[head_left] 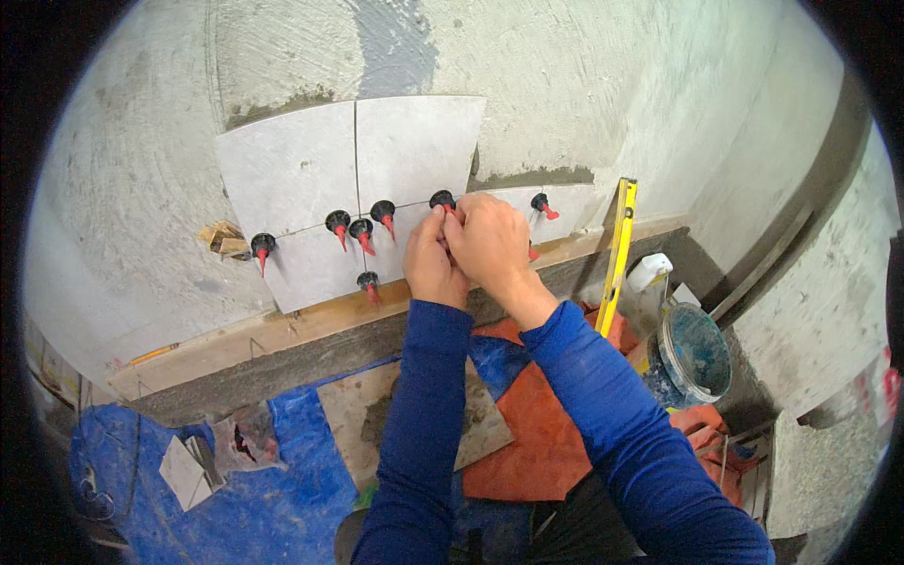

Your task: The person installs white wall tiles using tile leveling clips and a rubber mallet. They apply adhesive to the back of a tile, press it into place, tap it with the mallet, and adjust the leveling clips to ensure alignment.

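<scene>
Both hands are raised together at a black and red tile leveling spacer (442,199) set in the joint below the upper right wall tile (414,151). My right hand (494,243) has its fingertips pinched on the red part. Close against it, my left hand (435,262) is also closed there, with its thumb and fingertips at the same piece. Several more spacers stick out of the joints, among them one beside my left hand (382,213) and one farther right (541,203). The upper left tile (287,165) and lower left tile (325,268) are pale grey.
A yellow spirit level (618,254) leans on the wall at the right, near a bucket (697,353) and a white bottle (648,271). A wooden batten (226,350) runs under the tiles, with a pencil (153,354) on it. Blue sheeting (282,508) covers the floor.
</scene>
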Available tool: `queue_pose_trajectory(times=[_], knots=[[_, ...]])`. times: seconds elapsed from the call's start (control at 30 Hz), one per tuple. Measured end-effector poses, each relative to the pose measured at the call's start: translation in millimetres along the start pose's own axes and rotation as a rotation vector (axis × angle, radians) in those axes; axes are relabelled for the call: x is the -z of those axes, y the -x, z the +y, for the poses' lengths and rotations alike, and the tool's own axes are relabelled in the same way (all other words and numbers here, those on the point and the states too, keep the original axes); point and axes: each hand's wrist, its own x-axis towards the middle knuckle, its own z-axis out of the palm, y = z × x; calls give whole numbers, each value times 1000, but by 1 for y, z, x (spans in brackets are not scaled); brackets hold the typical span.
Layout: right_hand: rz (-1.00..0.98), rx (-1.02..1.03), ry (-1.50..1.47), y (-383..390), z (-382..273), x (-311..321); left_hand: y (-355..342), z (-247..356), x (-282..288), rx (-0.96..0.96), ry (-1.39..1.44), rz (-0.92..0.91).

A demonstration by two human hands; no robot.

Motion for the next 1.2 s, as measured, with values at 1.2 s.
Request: queue_pose_trajectory(times=[1.2], knots=[[424, -35, -364, 34, 15, -37, -5, 53, -30, 192, -661, 231]])
